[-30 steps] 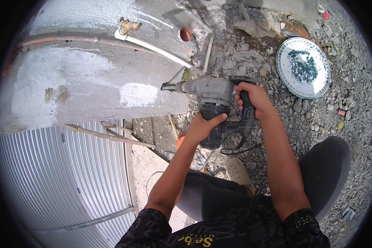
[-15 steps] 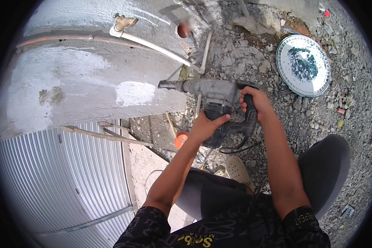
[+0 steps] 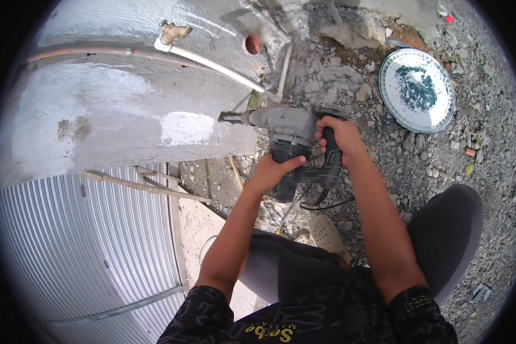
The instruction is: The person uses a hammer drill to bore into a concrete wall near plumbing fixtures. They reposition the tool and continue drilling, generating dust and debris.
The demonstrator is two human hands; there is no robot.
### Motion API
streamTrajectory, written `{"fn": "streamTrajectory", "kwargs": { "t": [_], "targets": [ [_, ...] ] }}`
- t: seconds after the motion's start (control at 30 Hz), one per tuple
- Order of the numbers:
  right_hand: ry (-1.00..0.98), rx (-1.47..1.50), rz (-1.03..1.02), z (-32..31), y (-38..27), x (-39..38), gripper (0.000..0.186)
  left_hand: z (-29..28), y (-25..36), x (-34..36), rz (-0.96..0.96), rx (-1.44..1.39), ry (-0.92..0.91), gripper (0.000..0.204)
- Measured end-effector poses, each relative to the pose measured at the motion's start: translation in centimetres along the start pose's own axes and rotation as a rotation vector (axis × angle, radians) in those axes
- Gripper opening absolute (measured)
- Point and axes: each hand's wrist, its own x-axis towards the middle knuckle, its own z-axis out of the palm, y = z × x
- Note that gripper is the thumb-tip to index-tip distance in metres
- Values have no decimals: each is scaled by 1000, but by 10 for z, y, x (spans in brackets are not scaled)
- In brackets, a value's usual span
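Grey power drill (image 3: 291, 131), gripped by both hands (image 3: 271, 173) (image 3: 345, 140), juts leftward past them.

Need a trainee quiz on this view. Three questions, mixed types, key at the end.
1. True or false: the left hand is on the black body of the power tool, while the right hand grips its rear handle.

2. Fill in the colour: the brass tap is fixed at the end of a ____ pipe.

3. Multiple choice: in the picture, where is the round lid relative to the power tool?
A) Lower left
B) Directly below
C) Upper right

Key: 1. True. 2. White. 3. C.
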Motion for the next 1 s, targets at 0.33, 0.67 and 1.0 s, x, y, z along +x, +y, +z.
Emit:
{"fn": "streamTrajectory", "kwargs": {
  "t": [0.33, 0.67, 1.0],
  "targets": [
    [-67, 303, 66, -28, 58, -29, 17, -5, -8, -27, -67, 185, -96, 71],
    [-99, 659, 185, -53, 157, -66, 15, -10, -33, -59, -118, 543, -148, 82],
    [5, 654, 329, -37, 183, -44, 19, -27, -32, -63, -156, 634, -143, 102]
  ]
}}
